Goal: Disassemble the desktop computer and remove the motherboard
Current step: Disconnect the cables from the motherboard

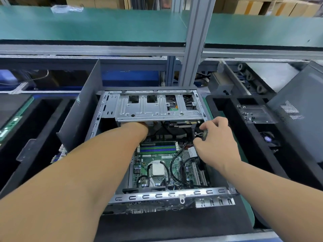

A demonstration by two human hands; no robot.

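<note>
Single head view — close, forward and down over the open computer case [174, 196].

- I am leaning over the open desktop case [111, 109], which is lying on the green workbench mat [244, 154].
- My left hand [138, 127] is reaching under the metal drive cage [157, 107] at the case's far end, fingers hidden.
- My right hand [215, 138] is pinching a small dark connector [203, 133] on black cables near the case's right wall.
- The green motherboard [157, 165] is sitting in the case bottom.
</note>
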